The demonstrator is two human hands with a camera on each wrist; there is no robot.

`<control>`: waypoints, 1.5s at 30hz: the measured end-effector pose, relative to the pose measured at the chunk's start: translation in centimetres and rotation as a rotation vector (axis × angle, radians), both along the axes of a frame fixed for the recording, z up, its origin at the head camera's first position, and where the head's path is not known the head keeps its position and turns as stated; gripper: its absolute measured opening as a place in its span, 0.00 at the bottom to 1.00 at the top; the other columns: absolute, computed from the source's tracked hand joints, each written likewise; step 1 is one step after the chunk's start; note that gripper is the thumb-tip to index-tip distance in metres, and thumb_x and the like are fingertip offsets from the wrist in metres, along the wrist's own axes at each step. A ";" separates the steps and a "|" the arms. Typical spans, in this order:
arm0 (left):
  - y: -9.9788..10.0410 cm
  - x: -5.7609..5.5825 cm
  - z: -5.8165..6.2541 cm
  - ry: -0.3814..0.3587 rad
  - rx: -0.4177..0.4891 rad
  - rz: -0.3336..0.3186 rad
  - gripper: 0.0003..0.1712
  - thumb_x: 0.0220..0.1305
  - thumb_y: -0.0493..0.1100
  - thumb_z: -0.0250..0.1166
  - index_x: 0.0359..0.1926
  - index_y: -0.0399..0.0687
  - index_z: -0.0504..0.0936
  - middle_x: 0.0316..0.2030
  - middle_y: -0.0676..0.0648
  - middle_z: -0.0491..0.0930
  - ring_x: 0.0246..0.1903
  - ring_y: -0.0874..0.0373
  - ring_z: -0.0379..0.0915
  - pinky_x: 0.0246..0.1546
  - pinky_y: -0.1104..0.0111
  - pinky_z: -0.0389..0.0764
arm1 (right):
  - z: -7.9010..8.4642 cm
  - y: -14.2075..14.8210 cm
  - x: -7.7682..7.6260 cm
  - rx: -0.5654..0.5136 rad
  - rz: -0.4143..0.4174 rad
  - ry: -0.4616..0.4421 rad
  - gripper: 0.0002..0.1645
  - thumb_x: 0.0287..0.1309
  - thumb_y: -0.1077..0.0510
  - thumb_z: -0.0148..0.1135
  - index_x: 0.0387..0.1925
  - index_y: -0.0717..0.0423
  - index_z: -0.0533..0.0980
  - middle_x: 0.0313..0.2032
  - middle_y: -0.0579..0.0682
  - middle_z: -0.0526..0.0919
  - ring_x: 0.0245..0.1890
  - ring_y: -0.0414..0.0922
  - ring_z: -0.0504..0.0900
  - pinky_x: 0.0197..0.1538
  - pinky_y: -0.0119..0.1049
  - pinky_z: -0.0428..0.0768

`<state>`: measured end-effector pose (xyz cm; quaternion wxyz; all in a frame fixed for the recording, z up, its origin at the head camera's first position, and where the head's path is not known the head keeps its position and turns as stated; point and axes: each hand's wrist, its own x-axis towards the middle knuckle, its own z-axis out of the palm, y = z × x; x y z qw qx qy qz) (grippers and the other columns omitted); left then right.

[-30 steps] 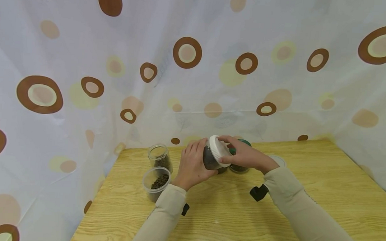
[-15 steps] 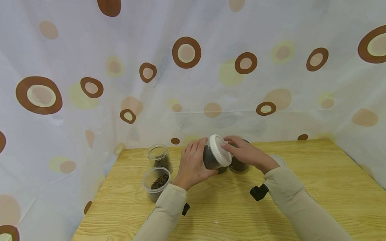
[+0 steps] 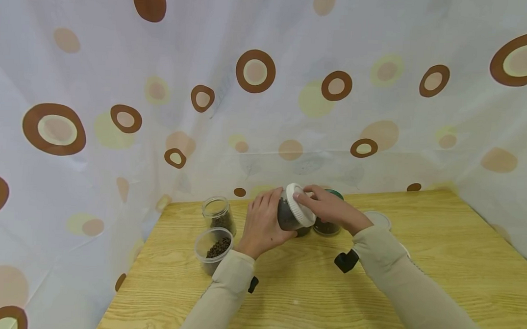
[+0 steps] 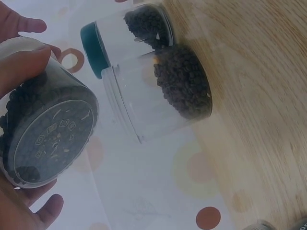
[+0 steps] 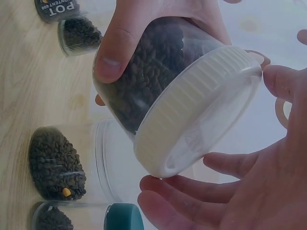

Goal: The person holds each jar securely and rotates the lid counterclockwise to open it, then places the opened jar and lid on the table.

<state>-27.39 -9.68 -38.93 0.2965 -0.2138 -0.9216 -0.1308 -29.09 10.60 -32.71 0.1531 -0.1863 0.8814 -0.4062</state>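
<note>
My left hand (image 3: 265, 228) grips a clear plastic jar (image 3: 286, 216) of dark coffee beans, tilted above the table with its top toward the right. The left wrist view shows the jar's round bottom (image 4: 55, 143) and thumb and fingers wrapped about its sides. A white ribbed screw lid (image 5: 192, 110) sits on the jar. My right hand (image 3: 334, 209) holds this lid by its rim, thumb on one side and fingertips on the other, as the right wrist view shows. Behind the hands stands a green-lidded jar (image 3: 327, 228) with beans, beside another clear jar (image 4: 187, 86) of beans.
On the left of the wooden table (image 3: 292, 308) stand an open glass jar (image 3: 219, 216) and an open plastic tub (image 3: 204, 262), both with beans. A pale round lid (image 3: 379, 219) lies beyond the right wrist. A patterned curtain (image 3: 283, 111) hangs behind.
The right hand's fingers loosened on the white lid, slid over it, and now hold its rim again. The left hand and the jar have stayed nearly still.
</note>
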 end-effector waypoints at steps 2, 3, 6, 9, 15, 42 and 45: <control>0.0 0.0 0.0 -0.004 -0.001 0.000 0.61 0.39 0.65 0.80 0.71 0.49 0.63 0.61 0.46 0.75 0.60 0.49 0.72 0.56 0.53 0.76 | 0.0 -0.1 0.0 0.001 -0.011 -0.008 0.49 0.70 0.29 0.41 0.77 0.57 0.49 0.71 0.67 0.63 0.67 0.62 0.71 0.57 0.53 0.80; 0.1 0.0 0.0 -0.006 -0.001 0.000 0.61 0.39 0.65 0.80 0.71 0.49 0.63 0.61 0.46 0.76 0.59 0.49 0.72 0.55 0.53 0.75 | 0.0 -0.1 0.0 0.005 -0.016 -0.010 0.50 0.69 0.28 0.41 0.77 0.57 0.49 0.71 0.67 0.63 0.66 0.62 0.71 0.56 0.53 0.80; 0.1 0.0 0.0 -0.013 -0.001 0.001 0.61 0.39 0.65 0.80 0.71 0.49 0.63 0.61 0.46 0.76 0.59 0.49 0.72 0.54 0.54 0.75 | -0.1 -0.2 0.0 0.014 -0.028 -0.019 0.52 0.68 0.27 0.41 0.77 0.57 0.48 0.71 0.66 0.64 0.66 0.61 0.72 0.55 0.52 0.81; 0.1 0.1 0.0 -0.009 -0.006 0.003 0.61 0.39 0.65 0.80 0.71 0.49 0.63 0.61 0.46 0.76 0.59 0.49 0.72 0.53 0.54 0.75 | -0.1 -0.3 -0.2 0.027 -0.034 -0.018 0.52 0.68 0.27 0.42 0.77 0.58 0.48 0.69 0.66 0.66 0.63 0.60 0.74 0.51 0.49 0.82; 0.1 0.0 -0.2 -0.005 -0.001 0.002 0.61 0.39 0.65 0.80 0.71 0.49 0.63 0.61 0.46 0.75 0.59 0.49 0.72 0.54 0.55 0.75 | -0.1 -0.5 -0.3 0.046 -0.048 -0.023 0.54 0.68 0.26 0.41 0.77 0.60 0.47 0.69 0.67 0.65 0.61 0.61 0.75 0.48 0.47 0.83; -0.2 0.2 -0.4 -0.019 -0.007 0.003 0.61 0.41 0.65 0.79 0.72 0.47 0.62 0.62 0.45 0.75 0.62 0.48 0.71 0.59 0.51 0.75 | -0.5 0.0 -0.1 -0.020 0.082 0.018 0.51 0.66 0.41 0.57 0.79 0.51 0.44 0.74 0.67 0.56 0.72 0.64 0.63 0.64 0.59 0.73; -0.2 0.2 -0.3 -0.025 -0.002 0.002 0.61 0.41 0.66 0.78 0.72 0.46 0.62 0.62 0.44 0.75 0.62 0.48 0.71 0.59 0.51 0.75 | -0.6 0.2 -0.1 -0.063 0.121 0.037 0.52 0.64 0.46 0.61 0.79 0.51 0.44 0.74 0.67 0.54 0.73 0.66 0.59 0.64 0.59 0.74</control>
